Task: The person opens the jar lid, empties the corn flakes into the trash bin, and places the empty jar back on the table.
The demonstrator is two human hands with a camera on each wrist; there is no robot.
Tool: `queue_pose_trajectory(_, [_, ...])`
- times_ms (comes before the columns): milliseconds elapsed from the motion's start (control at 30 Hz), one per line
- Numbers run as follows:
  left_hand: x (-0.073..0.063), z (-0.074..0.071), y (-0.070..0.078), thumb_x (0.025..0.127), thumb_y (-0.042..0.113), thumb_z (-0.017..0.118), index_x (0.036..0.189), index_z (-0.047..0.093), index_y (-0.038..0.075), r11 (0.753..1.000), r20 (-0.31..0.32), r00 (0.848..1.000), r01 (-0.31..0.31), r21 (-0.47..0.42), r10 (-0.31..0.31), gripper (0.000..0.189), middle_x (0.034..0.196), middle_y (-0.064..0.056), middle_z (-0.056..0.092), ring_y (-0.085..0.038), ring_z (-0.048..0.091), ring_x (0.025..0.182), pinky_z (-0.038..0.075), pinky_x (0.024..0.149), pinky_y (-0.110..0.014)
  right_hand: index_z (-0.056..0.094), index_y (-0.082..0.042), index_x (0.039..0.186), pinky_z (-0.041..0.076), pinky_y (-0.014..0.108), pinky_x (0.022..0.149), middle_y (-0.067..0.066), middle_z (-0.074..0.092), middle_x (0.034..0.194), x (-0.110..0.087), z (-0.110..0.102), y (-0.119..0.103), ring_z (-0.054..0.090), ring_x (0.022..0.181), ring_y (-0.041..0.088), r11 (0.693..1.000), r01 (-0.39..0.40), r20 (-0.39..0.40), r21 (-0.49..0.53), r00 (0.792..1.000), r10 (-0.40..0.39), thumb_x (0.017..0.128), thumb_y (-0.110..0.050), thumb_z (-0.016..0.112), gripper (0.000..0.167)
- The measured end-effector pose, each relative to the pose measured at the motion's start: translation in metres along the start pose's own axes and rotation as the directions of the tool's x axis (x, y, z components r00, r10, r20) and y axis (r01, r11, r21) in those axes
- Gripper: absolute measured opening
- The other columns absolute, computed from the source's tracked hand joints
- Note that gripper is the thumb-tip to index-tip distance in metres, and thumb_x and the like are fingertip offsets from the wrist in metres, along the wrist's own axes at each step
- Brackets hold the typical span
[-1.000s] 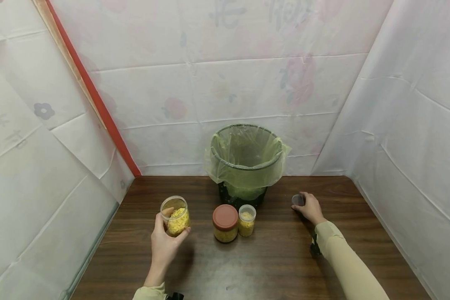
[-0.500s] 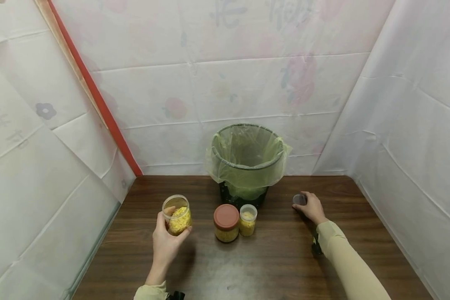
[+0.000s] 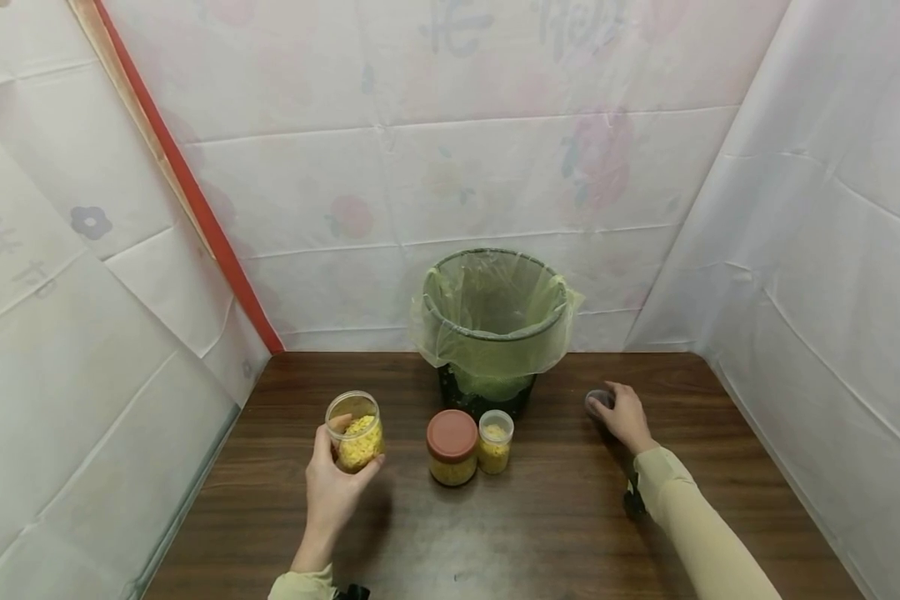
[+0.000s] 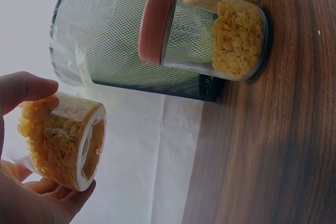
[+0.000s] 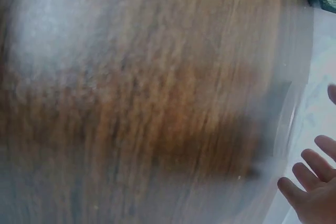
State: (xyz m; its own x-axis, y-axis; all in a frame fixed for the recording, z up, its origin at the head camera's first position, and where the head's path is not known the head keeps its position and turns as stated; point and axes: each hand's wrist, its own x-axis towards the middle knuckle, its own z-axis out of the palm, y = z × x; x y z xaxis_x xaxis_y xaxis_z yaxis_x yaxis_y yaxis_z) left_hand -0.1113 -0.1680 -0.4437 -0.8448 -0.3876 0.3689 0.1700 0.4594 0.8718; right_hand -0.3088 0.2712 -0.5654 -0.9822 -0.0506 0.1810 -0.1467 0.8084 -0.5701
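Note:
My left hand (image 3: 332, 482) grips a clear open jar (image 3: 362, 442) partly filled with yellow flakes, its mouth tipped toward the bin. In the left wrist view, thumb and fingers wrap the sides of that jar (image 4: 65, 142). Far to the right, my right hand (image 3: 627, 418) is over a small clear round lid (image 3: 593, 398) on the table, thumb and fingers spread around it. The right wrist view catches those fingers (image 5: 310, 179) loosely apart with nothing between them. Between the hands stand a red-lidded jar (image 3: 452, 446) and a slimmer clear-topped jar (image 3: 495, 450), both holding yellow flakes.
Behind the jars is a dark mesh bin (image 3: 487, 396) lined with a pale yellow-green bag (image 3: 495, 354). The brown wooden table (image 3: 450, 550) meets a white sheet wall (image 3: 330, 183) at the back and on both sides. A red strip (image 3: 195, 187) runs down the left corner.
The right hand has loosened its pinch on the clear lid, which now lies under the spread fingers. The left hand and its jar have barely moved.

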Motion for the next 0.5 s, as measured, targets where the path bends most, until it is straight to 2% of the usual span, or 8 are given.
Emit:
queue_pose_trajectory(233, [0.001,0.001,-0.001,0.063,-0.007,0.082,0.124,0.051,-0.003,1.0,0.013,1.0,-0.001,-0.018,0.002,0.069,0.113,-0.018,0.062,-0.011,0.056,0.095,0.045,0.076,-0.013,0.05,0.007,0.129,0.034,0.06,0.098,0.035,0.045,0.129,-0.003,-0.005,-0.008,0.041,0.118,0.05,0.999,0.014,-0.057,0.029,0.998,-0.012,0.092,-0.021,0.061,0.048])
queue_pose_trajectory(367, [0.002,0.003,0.001,0.062,-0.007,0.082,0.124,0.052,-0.003,1.0,0.009,1.0,-0.004,-0.007,0.004,0.069,0.113,-0.018,0.062,-0.011,0.056,0.095,0.044,0.076,-0.012,0.052,0.005,0.127,0.033,0.061,0.098,0.034,0.044,0.13,-0.004,-0.011,-0.014,0.039,0.119,0.05,0.999,0.021,-0.048,0.044,0.999,-0.018,0.093,-0.019,0.059,0.042])
queue_pose_trajectory(500, [0.005,0.004,0.005,0.063,-0.005,0.082,0.124,0.052,-0.001,1.0,0.01,1.0,-0.001,0.005,0.001,0.069,0.113,-0.016,0.063,-0.014,0.056,0.096,0.044,0.076,-0.016,0.053,0.003,0.125,0.035,0.061,0.094,0.03,0.044,0.129,-0.006,-0.017,-0.021,0.039,0.118,0.048,0.998,0.032,-0.042,0.056,0.999,-0.03,0.095,-0.02,0.057,0.038])
